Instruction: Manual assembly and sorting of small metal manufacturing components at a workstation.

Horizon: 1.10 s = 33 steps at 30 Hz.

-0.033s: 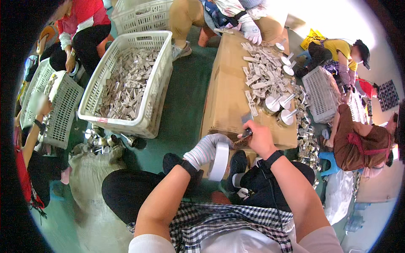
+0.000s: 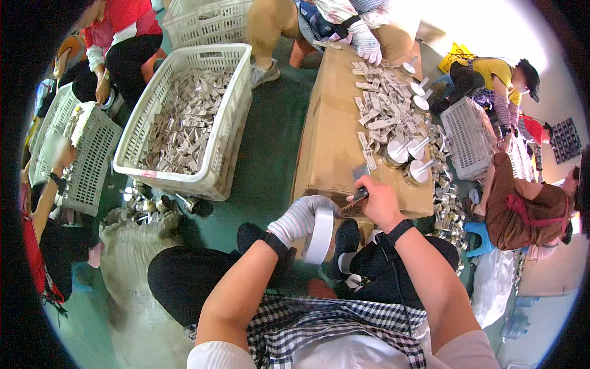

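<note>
"One white roll [image 2: 319,241] hung low, just off the near edge of the box [image 2: 321,147]. What had hold of it?"

"The left hand [image 2: 298,218], in a striped glove. Its grip seemed closed, fingers curled over the roll's top; where the thumb lay, I couldn't tell."

"How did it look to handle?"

"Light and fairly stiff, I judged, with a smooth outer face that could have slid in a loose hold. Its upper rim looked the surest place to take it. Whether the middle was open enough for fingers, I couldn't make out."

"And the other grip?"

"The right hand [image 2: 381,206], bare, was closed round a small dark tool [image 2: 360,194] at the box's near edge. That looked light and rigid, best held by its dark body; its tip might have been sharp, but it was too small to judge."

"Farther out?"

"Pale clips [image 2: 382,117] lay heaped on the box, beside stemmed discs [image 2: 394,152]. A co-worker's gloved hand [image 2: 367,47] was at the far end. To the left, a crate [image 2: 212,189] stood on the green floor [image 2: 270,129], holding similar clips."
</note>
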Motion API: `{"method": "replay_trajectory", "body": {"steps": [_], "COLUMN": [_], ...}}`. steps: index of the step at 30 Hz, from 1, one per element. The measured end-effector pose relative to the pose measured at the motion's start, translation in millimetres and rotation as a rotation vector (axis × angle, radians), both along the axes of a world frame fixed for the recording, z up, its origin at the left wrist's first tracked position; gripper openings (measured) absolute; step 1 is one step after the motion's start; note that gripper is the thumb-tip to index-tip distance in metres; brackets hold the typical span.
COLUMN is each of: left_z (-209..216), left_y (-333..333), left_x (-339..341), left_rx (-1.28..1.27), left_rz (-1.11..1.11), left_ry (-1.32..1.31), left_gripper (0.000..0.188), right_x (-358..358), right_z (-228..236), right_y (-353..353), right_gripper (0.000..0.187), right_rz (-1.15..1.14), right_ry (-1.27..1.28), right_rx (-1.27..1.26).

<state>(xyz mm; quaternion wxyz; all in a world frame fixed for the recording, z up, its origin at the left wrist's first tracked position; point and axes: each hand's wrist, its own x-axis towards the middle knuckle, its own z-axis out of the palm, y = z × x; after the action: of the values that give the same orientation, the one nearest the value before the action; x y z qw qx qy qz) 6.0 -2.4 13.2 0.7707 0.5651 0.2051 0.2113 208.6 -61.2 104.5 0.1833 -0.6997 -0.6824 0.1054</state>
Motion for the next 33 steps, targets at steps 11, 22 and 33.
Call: {"method": "replay_trajectory", "body": {"steps": [11,22,33], "left_z": [9.7,-3.3,8.0], "left_y": [5.4,1.9,-2.1], "left_x": [4.5,-1.4,-11.2], "left_rx": [0.314,-0.008,-0.081], "left_rz": [0.018,0.046,0.063], "left_ry": [0.255,0.13,0.04], "left_gripper": [0.023,0.026,0.027], "right_x": [1.5,1.8,-7.2], "right_z": [0.7,-8.9,9.4], "right_y": [-1.6,-3.9,-4.8], "right_gripper": [0.03,0.031,0.022], "right_rz": [-0.022,-0.049,-0.079], "right_ry": [-0.066,-0.008,0.058], "right_rx": [0.054,0.054,-0.035]}}
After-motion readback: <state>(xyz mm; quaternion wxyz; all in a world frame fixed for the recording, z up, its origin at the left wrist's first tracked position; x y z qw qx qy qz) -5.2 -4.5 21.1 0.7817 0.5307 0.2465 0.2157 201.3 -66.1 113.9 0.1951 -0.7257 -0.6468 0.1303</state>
